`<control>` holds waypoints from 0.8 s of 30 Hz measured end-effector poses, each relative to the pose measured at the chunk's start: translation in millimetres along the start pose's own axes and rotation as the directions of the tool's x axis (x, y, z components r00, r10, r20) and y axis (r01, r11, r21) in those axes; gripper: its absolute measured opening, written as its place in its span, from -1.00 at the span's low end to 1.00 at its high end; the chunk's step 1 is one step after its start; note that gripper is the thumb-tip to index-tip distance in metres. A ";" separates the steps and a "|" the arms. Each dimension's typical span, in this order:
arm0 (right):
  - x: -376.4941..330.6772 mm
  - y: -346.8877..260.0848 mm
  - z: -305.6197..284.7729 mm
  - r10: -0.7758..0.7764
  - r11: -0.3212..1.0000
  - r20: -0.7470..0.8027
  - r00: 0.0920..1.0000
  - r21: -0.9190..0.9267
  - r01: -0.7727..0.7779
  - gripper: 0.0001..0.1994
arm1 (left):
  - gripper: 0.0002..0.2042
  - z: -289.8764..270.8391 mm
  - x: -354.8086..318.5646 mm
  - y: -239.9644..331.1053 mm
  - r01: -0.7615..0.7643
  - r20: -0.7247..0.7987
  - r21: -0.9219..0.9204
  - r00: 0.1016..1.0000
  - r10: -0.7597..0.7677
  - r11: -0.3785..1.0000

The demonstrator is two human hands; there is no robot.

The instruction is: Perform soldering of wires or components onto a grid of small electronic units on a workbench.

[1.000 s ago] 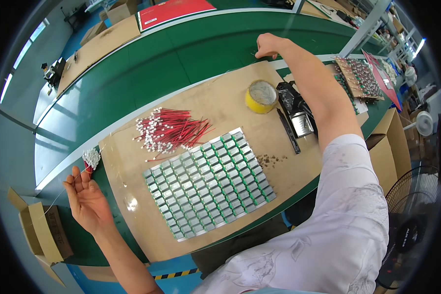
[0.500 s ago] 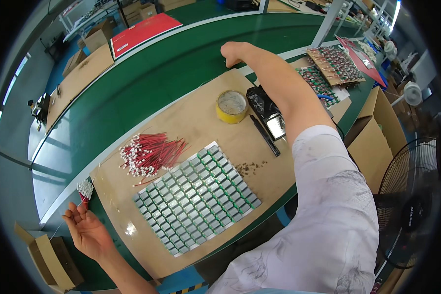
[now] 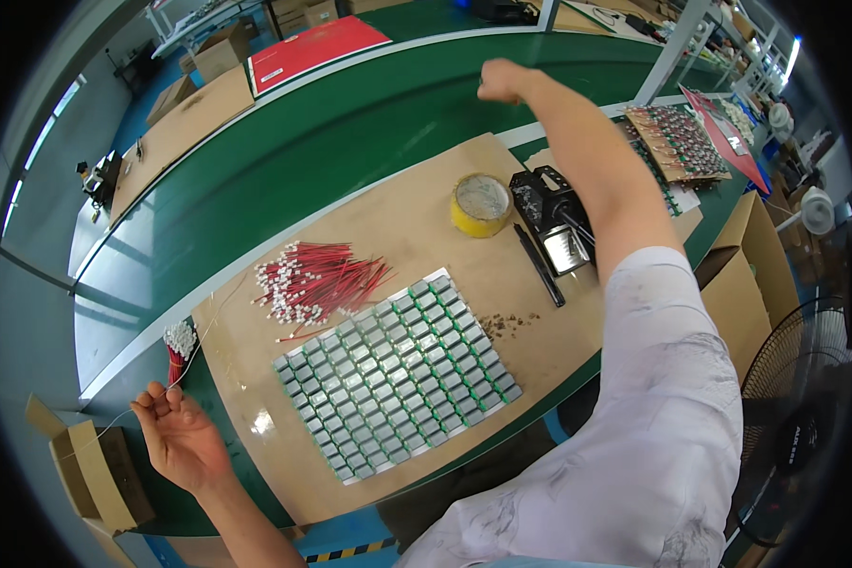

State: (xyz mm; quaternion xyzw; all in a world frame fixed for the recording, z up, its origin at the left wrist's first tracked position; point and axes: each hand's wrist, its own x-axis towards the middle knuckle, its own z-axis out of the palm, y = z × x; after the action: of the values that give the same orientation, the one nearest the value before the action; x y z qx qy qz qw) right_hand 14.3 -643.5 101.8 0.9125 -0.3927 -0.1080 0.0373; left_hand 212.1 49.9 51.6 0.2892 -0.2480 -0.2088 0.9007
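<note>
My left hand [image 3: 185, 440] is at the lower left, palm up, thumb and fingertips pinched on a thin pale wire [image 3: 197, 352]. The wire trails down past a cardboard box and rises along the board's left edge, where it fades from sight. My right arm is stretched far forward; its hand [image 3: 504, 81] is closed in a fist above the green surface, and what it holds is hidden. Between the arms, a sheet of grey cells with green strips [image 3: 398, 374] lies on a brown board [image 3: 350, 232]. Behind it is a pile of red leads with white connectors [image 3: 317, 284].
Yellow tape [image 3: 480, 206], a black soldering iron stand [image 3: 554, 213] and a black pen [image 3: 540, 265] lie right of centre. A bundle of red leads [image 3: 178, 352] is near my left hand. Cardboard boxes [image 3: 99, 469] and a fan [image 3: 795, 379] flank the bench; stacked circuit boards [image 3: 677, 142] sit at the right.
My right fist has moved farther forward and right over the green surface. My left hand keeps its pinch on the wire. The whole view has shifted slightly.
</note>
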 end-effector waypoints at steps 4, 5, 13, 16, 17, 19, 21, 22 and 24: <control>-9.4 1.5 -48.0 0.131 0.726 -0.356 0.925 0.670 0.156 -0.68 | -0.71 6.1 -5.1 8.9 -0.008 -0.027 0.028 1.000 0.008 1.000; -14.5 -3.6 -62.5 0.175 0.687 -0.428 0.887 0.698 0.201 -0.69 | -0.71 8.2 -7.3 11.2 -0.012 -0.065 0.023 0.998 0.014 1.000; -114.7 -57.2 -141.5 -0.151 0.821 -0.857 0.493 0.169 0.545 -0.68 | -0.65 27.1 -64.7 53.2 -0.035 -0.087 0.021 0.996 0.036 0.999; -161.1 -79.0 -145.9 -0.396 0.687 -0.913 0.104 -0.219 0.693 -0.79 | -0.61 23.2 -108.1 84.7 -0.064 -0.137 0.070 0.988 0.073 0.996; -177.0 -83.0 -151.4 -0.523 0.597 -0.837 -0.160 -0.494 0.632 -0.82 | -0.60 20.2 -125.5 96.8 -0.073 -0.142 0.090 0.986 0.086 0.993; -213.4 -87.3 -149.7 -0.479 0.618 -0.878 0.007 -0.331 0.713 -0.83 | -0.61 11.0 -163.3 118.3 -0.087 -0.168 0.123 0.980 0.107 0.989; -242.0 -90.2 -152.5 -0.454 0.551 -0.880 -0.137 -0.398 0.734 -0.81 | -0.61 -1.9 -202.0 137.2 -0.073 -0.223 0.108 0.970 0.096 0.991; -253.6 -92.1 -152.2 -0.375 0.538 -0.922 -0.093 -0.298 0.789 -0.81 | -0.62 -9.6 -221.5 143.9 -0.067 -0.246 0.119 0.965 0.095 0.991; -274.2 -91.4 -156.2 -0.235 0.457 -0.971 0.034 -0.080 0.886 -0.81 | -0.65 -27.6 -257.3 155.0 -0.066 -0.281 0.125 0.954 0.099 0.990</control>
State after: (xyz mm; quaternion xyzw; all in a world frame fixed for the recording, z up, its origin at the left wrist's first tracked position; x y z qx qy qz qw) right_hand -68.7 -384.5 286.0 0.8356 0.1218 0.5299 -0.0780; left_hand 60.7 310.7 44.9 0.3568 -0.1382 -0.1125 0.9171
